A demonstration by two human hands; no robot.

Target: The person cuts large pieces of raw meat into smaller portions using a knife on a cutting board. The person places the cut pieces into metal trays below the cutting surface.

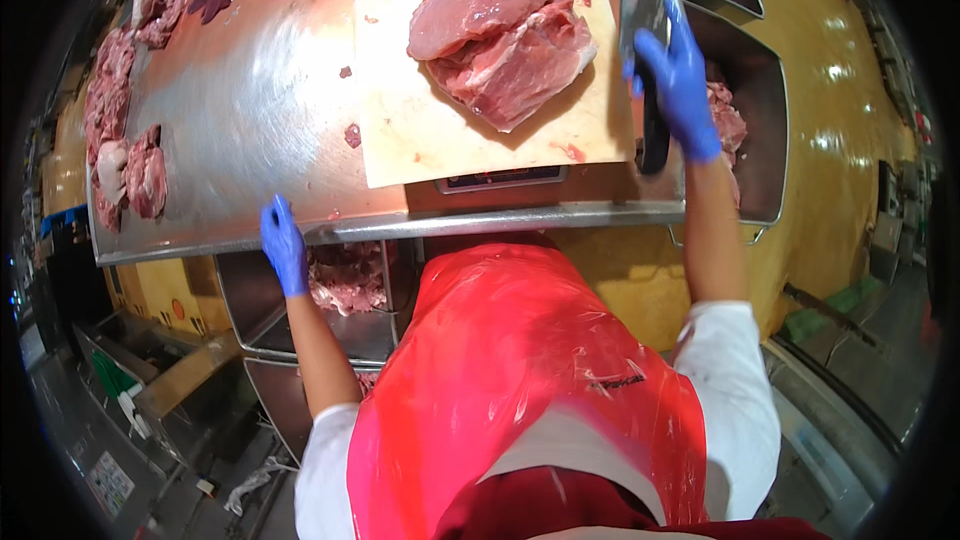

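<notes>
Arms [712,230] spread apart, knife [638,0] in right grip [685,95].

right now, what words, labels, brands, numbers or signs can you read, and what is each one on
None can be read.
Red apron: dark marks on its front, too blurred to read.
Panel at the near edge of the board: partly covered, nothing legible.
Pale sheet at lower left: print too small to read.
</notes>
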